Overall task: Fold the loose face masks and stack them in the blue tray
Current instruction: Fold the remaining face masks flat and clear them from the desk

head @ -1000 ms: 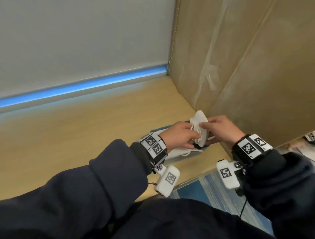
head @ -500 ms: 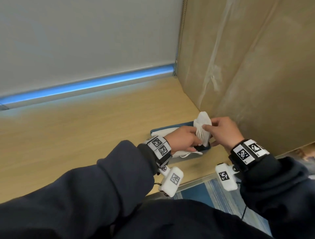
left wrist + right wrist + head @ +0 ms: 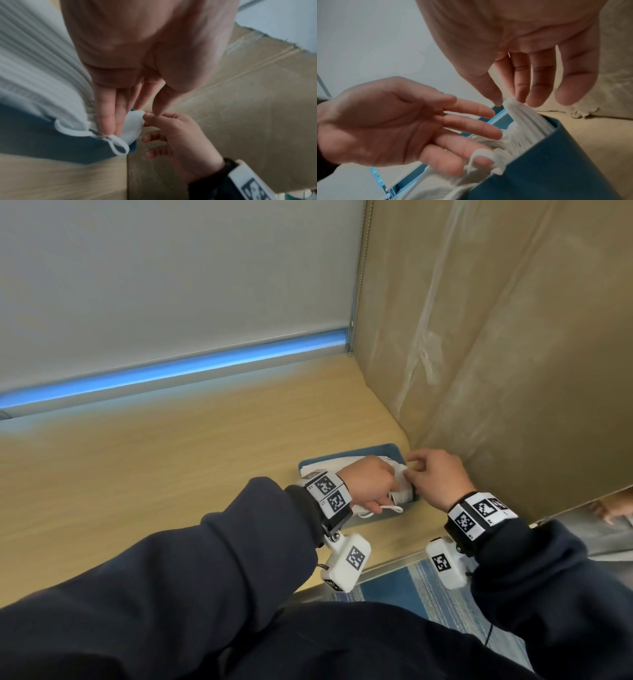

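In the head view the blue tray (image 3: 390, 448) sits on the table beside the cardboard wall, with white pleated masks (image 3: 329, 467) stacked in it. A folded face mask (image 3: 522, 119) stands at the tray's right end. My right hand (image 3: 416, 470) pinches its top edge between thumb and forefinger (image 3: 498, 94). My left hand (image 3: 373, 482) lies on the mask with its fingers (image 3: 109, 119) straight. A white ear loop (image 3: 484, 152) is draped over the left little fingertip. In the left wrist view another loop (image 3: 120, 146) hangs over the tray's rim (image 3: 51, 142).
A tall cardboard box wall (image 3: 513, 371) rises directly right of the tray. The wooden table (image 3: 171, 474) stretches left, ending at a grey blind (image 3: 171, 285). A blue striped mat (image 3: 428, 594) lies below the table's front edge.
Both hands have brought the folded mask down from above the tray into its right end. My left hand has gone from gripping the mask to lying on it with straight fingers.
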Demonstrator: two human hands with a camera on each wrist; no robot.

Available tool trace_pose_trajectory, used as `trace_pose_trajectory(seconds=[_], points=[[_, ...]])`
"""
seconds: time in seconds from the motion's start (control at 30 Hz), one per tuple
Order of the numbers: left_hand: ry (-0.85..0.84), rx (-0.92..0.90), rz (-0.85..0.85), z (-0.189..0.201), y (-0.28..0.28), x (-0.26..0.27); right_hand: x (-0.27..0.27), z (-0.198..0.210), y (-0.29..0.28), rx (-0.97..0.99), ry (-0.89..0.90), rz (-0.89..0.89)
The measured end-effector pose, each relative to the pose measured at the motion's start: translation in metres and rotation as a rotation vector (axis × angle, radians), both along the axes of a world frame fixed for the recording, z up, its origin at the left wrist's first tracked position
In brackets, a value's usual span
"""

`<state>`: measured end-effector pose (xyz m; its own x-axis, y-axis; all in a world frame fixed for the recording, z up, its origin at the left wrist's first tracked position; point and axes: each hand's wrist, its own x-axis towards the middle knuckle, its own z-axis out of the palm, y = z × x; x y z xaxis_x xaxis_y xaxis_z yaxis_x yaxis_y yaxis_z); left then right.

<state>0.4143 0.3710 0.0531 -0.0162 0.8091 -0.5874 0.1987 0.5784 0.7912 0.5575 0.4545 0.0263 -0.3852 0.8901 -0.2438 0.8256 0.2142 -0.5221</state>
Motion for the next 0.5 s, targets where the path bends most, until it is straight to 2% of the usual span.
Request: trace_pose_trajectory(seconds=[0.07,0.17,0.2,0.27,0.33,0.37,0.43,0.5], points=[[0.02,0.009,-0.009,0.002,-0.002,-0.001,-0.001,-0.007,-0.001,-0.029,-0.033,0.011],[-0.08,0.093,0.177,0.006,-0.007,-0.025,-0.001,-0.011,-0.003,-0.021,0.055,-0.071],[-0.038,0.159,0.249,0.007,-0.013,-0.039,0.0,-0.012,-0.004,-0.051,0.137,-0.133],[0.182,0.282,0.349,0.0,-0.026,-0.071,0.0,-0.015,-0.01,-0.257,0.317,-0.277],[0.381,0.291,0.39,-0.012,-0.048,-0.103,-0.008,-0.018,-0.02,-0.547,0.443,-0.38],[0.44,0.253,0.389,-0.02,-0.059,-0.116,-0.014,-0.02,-0.025,-0.631,0.492,-0.417],[0.396,0.127,0.366,-0.034,-0.085,-0.137,-0.033,-0.023,-0.031,-0.683,0.559,-0.449],[0.174,0.035,0.393,-0.041,-0.108,-0.149,-0.06,-0.021,-0.04,-0.727,0.598,-0.438]])
